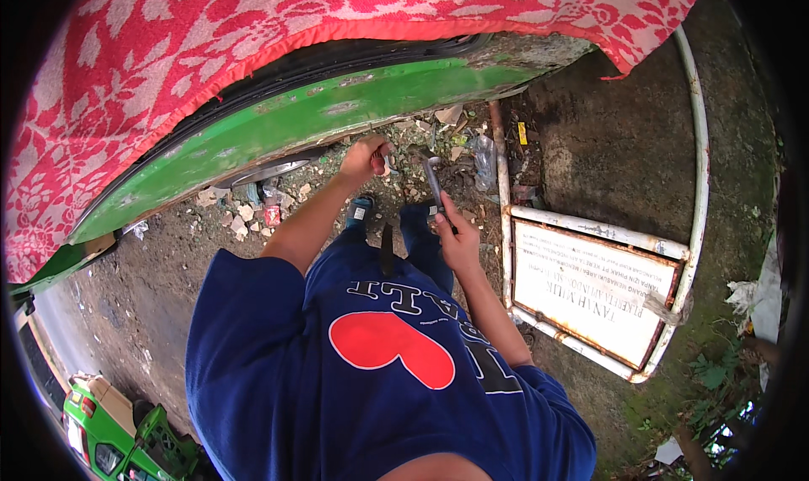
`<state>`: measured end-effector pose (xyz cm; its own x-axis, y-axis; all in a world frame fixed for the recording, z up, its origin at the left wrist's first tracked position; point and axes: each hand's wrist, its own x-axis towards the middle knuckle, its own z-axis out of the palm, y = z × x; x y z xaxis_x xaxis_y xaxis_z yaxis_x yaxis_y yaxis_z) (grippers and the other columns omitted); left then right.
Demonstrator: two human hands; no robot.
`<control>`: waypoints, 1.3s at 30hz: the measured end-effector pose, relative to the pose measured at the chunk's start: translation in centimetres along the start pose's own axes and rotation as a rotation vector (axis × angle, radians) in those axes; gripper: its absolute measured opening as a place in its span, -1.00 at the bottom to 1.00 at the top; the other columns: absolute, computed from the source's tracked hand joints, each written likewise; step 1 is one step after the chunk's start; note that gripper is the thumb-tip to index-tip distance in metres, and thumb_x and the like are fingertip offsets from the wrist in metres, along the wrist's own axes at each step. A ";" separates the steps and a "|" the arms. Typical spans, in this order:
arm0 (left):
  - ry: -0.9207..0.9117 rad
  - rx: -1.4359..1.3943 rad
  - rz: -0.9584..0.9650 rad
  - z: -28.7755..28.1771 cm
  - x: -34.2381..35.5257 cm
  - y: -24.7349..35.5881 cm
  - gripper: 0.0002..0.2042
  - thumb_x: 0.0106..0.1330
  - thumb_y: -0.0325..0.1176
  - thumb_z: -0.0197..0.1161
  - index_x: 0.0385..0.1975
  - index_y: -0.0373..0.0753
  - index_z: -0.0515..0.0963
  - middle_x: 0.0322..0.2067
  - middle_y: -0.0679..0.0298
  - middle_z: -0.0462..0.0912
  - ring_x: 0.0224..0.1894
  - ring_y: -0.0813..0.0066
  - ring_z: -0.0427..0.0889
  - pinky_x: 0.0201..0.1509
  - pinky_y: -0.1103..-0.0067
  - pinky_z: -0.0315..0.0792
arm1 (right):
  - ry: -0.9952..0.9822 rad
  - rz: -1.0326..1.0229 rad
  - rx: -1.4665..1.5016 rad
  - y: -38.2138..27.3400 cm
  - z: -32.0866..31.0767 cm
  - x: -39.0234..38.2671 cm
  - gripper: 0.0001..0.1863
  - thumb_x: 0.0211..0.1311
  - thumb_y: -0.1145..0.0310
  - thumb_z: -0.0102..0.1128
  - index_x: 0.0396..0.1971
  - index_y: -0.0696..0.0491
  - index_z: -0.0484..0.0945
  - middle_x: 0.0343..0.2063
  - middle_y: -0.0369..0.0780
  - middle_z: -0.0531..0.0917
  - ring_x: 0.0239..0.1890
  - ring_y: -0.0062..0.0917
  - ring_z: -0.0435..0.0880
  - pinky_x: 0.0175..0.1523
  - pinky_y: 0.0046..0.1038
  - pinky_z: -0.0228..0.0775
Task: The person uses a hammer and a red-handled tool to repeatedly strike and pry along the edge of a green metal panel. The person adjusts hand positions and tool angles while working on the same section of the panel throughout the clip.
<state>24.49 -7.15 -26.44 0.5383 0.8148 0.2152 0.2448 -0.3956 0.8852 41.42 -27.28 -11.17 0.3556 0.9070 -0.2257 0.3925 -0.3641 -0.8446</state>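
Note:
My left hand [362, 159] is closed near the base of a green car-like body panel [337, 102]. Its fingers are wrapped round a small reddish-brown object [378, 162] whose kind I cannot make out. My right hand [460, 243] grips the dark handle of a tool with a grey metal shaft [433, 182], held upward from the fist. The tool's far end lies over the littered ground, and its exact kind is unclear. The two hands are apart, both in front of my body and above my feet.
A red-and-white patterned cloth [278, 17] drapes over the green panel. Broken tile pieces and litter [240, 226] cover the ground. To the right lies a white sign [581, 287] in a rusty pipe frame [701, 135]. A green vehicle [114, 430] stands at the lower left.

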 end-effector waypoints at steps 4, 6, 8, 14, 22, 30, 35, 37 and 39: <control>-0.019 -0.053 -0.067 0.0 0.4 -0.3 -0.83 0.27 -0.50 0.23 -0.51 -0.33 0.39 -0.60 0.23 0.36 -0.62 0.42 0.39 -0.50 0.45 0.29 | -0.012 -0.014 -0.023 -0.5 0.1 0.0 -0.52 0.30 0.38 0.21 0.23 -0.09 0.48 -0.67 -0.22 0.51 -0.62 -0.68 0.38 -0.39 -0.58 0.34; -0.022 -0.024 -0.043 -0.1 0.7 0.0 -0.82 0.29 -0.48 0.23 -0.51 -0.32 0.39 -0.60 0.24 0.37 -0.64 0.44 0.37 -0.52 0.47 0.28 | -0.014 -0.017 -0.019 -0.5 0.1 0.0 -0.52 0.30 0.38 0.21 0.23 -0.09 0.47 -0.66 -0.21 0.52 -0.61 -0.69 0.39 -0.39 -0.58 0.34; 0.025 -0.005 0.038 0.1 0.9 -0.4 -0.81 0.32 -0.46 0.22 -0.52 -0.31 0.39 -0.61 0.27 0.36 -0.66 0.50 0.35 -0.56 0.51 0.26 | -0.020 -0.010 -0.020 -0.4 0.1 0.0 -0.52 0.30 0.38 0.21 0.23 -0.08 0.47 -0.65 -0.20 0.53 -0.61 -0.70 0.40 -0.39 -0.59 0.34; -0.085 -0.125 -0.206 0.5 0.9 -0.8 -0.79 0.35 -0.40 0.18 -0.52 -0.28 0.38 -0.60 0.24 0.36 -0.57 0.41 0.37 -0.49 0.48 0.26 | 0.008 -0.026 0.009 -0.2 0.2 -0.1 -0.53 0.30 0.38 0.22 0.23 -0.08 0.48 -0.59 -0.17 0.61 -0.58 -0.71 0.45 -0.37 -0.58 0.36; 0.025 -0.080 -0.118 0.6 1.4 -0.7 -0.76 0.38 -0.42 0.17 -0.55 -0.30 0.37 -0.69 0.31 0.30 -0.67 0.59 0.26 -0.60 0.57 0.19 | -0.019 -0.068 -0.040 -2.0 0.2 0.1 -0.55 0.31 0.39 0.20 0.21 -0.09 0.51 -0.57 -0.16 0.60 -0.57 -0.55 0.55 -0.37 -0.51 0.41; 0.000 -0.062 -0.218 -0.5 2.9 -1.3 -0.86 0.30 -0.45 0.15 -0.49 -0.32 0.40 -0.65 0.17 0.36 -0.59 0.36 0.31 -0.46 0.52 0.29 | -0.019 -0.341 -0.241 0.3 3.5 3.8 -0.56 0.33 0.39 0.16 0.21 -0.05 0.49 -0.58 -0.16 0.52 -0.58 -0.36 0.51 -0.37 -0.40 0.39; -0.102 -0.155 -0.337 0.4 0.6 -1.9 -0.86 0.25 -0.43 0.19 -0.49 -0.29 0.40 -0.51 0.09 0.45 -0.44 0.09 0.45 -0.36 0.37 0.35 | 0.020 -0.216 -0.091 0.8 1.6 1.7 -0.53 0.33 0.39 0.17 0.24 -0.07 0.46 -0.65 -0.19 0.47 -0.64 -0.47 0.40 -0.39 -0.47 0.32; -0.130 -0.196 -0.333 0.4 0.2 -1.7 -0.83 0.25 -0.44 0.21 -0.52 -0.30 0.38 -0.51 0.10 0.43 -0.45 0.10 0.45 -0.36 0.34 0.35 | 0.021 -0.195 -0.092 0.4 0.8 0.9 -0.54 0.32 0.39 0.18 0.24 -0.07 0.47 -0.67 -0.20 0.44 -0.64 -0.52 0.38 -0.39 -0.49 0.30; -0.040 -0.132 -0.145 0.3 0.0 -0.2 -0.78 0.29 -0.48 0.20 -0.56 -0.33 0.34 -0.61 0.19 0.31 -0.62 0.34 0.33 -0.49 0.42 0.28 | 0.017 -0.152 -0.074 0.6 0.5 0.4 -0.54 0.31 0.40 0.19 0.22 -0.04 0.48 -0.69 -0.20 0.43 -0.64 -0.55 0.37 -0.41 -0.49 0.28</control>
<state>24.69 -7.23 -26.74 0.5374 0.8406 0.0675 0.2159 -0.2146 0.9525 41.33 -27.05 -11.99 0.3011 0.9494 -0.0893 0.5039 -0.2380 -0.8303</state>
